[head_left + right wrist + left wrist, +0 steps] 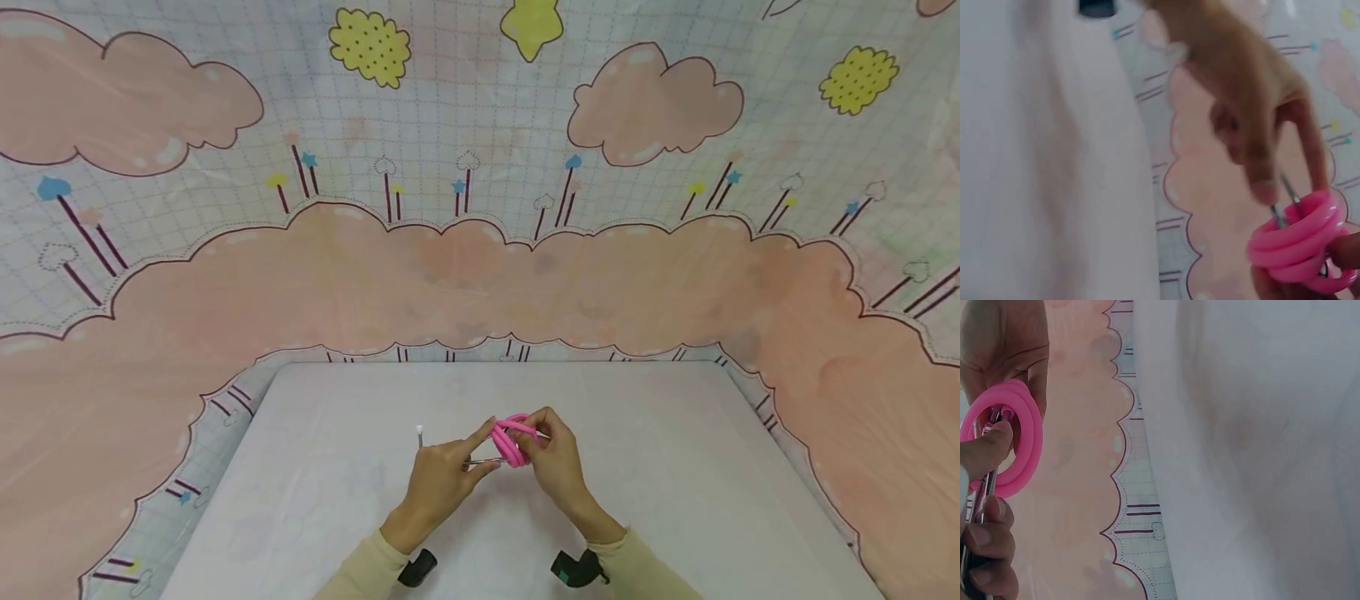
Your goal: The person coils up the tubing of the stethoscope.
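Observation:
A stethoscope with pink tubing [507, 447] is between the two hands, over the middle of the white table. The tubing is wound in several loops around its metal ear tubes [483, 461]. One white ear tip [420, 428] sticks up beyond my left hand [441, 479]. Curled fingers of that hand hold the metal tubes, the thumb lying along them in the left wrist view. My right hand [558, 467] pinches the tubing at the right side of the coil [1297, 244]. The chest piece is hidden.
The white table [300, 500] lies under both hands. Behind and beside it hangs a printed cloth [480, 283] with clouds and stars. A black wrist device [417, 568] is near the left sleeve, another black device [577, 570] near the right.

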A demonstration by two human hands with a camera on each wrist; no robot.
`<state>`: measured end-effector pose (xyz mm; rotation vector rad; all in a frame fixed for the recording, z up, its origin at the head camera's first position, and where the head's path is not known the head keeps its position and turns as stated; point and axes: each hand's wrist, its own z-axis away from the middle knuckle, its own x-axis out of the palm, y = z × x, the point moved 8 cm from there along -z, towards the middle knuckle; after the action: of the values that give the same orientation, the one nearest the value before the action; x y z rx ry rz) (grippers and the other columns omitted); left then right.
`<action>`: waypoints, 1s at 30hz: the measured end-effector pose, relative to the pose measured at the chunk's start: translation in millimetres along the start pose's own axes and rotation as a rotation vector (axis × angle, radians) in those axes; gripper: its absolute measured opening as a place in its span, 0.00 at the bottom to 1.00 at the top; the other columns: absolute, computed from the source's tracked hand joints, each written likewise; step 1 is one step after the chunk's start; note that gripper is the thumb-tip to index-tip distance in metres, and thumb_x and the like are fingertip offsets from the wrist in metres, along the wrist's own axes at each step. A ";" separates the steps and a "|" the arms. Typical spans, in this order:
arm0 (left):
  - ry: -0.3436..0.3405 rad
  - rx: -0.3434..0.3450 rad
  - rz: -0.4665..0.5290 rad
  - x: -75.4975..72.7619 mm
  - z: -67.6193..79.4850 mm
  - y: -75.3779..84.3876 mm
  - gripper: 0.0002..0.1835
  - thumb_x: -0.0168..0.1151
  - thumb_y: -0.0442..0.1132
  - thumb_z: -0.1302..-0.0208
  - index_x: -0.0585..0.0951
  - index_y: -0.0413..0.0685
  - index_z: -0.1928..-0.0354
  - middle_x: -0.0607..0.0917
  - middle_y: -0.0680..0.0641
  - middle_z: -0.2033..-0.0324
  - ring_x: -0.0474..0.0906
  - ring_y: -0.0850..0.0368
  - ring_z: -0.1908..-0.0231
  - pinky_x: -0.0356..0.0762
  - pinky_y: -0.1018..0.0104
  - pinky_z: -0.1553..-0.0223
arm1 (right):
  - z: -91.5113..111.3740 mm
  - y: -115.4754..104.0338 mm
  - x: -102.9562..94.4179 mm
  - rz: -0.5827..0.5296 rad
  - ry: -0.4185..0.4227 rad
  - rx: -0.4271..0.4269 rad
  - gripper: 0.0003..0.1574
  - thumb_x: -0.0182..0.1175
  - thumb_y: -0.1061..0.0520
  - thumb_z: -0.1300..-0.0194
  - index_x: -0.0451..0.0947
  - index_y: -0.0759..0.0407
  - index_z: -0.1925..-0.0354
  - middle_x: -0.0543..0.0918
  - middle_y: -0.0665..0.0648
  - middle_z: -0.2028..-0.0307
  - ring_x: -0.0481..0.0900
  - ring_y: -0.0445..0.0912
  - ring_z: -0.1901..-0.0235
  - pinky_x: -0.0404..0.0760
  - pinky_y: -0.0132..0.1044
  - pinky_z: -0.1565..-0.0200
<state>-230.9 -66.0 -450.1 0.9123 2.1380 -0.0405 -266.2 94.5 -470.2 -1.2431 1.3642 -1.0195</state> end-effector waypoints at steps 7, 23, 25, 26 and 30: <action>-0.031 -0.066 0.078 7.6 3.3 -9.9 0.36 0.77 0.51 0.53 0.79 0.58 0.38 0.69 0.62 0.89 0.53 0.76 0.84 0.54 0.83 0.80 | 5.1 -6.1 -1.3 0.087 -0.038 -0.204 0.07 0.64 0.63 0.36 0.76 0.58 0.60 0.84 0.61 0.52 0.88 0.45 0.63 0.84 0.31 0.67; -0.059 -0.089 0.127 8.0 4.1 -13.3 0.35 0.75 0.50 0.50 0.79 0.54 0.38 0.69 0.61 0.90 0.53 0.77 0.84 0.53 0.83 0.81 | 12.8 -22.1 5.3 0.465 -0.060 -0.534 0.12 0.63 0.64 0.35 0.74 0.60 0.54 0.88 0.59 0.58 0.87 0.44 0.68 0.82 0.25 0.67; -0.068 -0.098 0.139 8.9 4.7 -14.5 0.34 0.75 0.50 0.50 0.79 0.54 0.38 0.70 0.61 0.91 0.53 0.77 0.85 0.53 0.84 0.81 | 13.2 -22.3 5.2 0.455 -0.071 -0.537 0.13 0.63 0.64 0.35 0.74 0.61 0.52 0.87 0.60 0.56 0.88 0.46 0.66 0.82 0.25 0.66; -0.072 -0.100 0.147 9.2 4.9 -14.7 0.34 0.75 0.50 0.50 0.79 0.53 0.38 0.70 0.61 0.91 0.53 0.78 0.85 0.53 0.84 0.81 | 13.4 -22.3 5.0 0.447 -0.078 -0.535 0.14 0.63 0.64 0.35 0.74 0.61 0.52 0.87 0.60 0.54 0.88 0.47 0.65 0.82 0.26 0.66; -0.082 -0.101 0.161 9.3 4.9 -14.2 0.34 0.75 0.49 0.49 0.79 0.53 0.37 0.70 0.62 0.91 0.52 0.78 0.85 0.53 0.84 0.82 | 13.1 -20.2 2.3 0.416 -0.101 -0.504 0.17 0.64 0.60 0.35 0.74 0.59 0.49 0.87 0.60 0.54 0.88 0.49 0.63 0.82 0.26 0.64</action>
<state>-240.4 -72.5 -463.5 1.0023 1.9668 0.1083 -250.0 90.2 -452.8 -1.2665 1.7687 -0.3264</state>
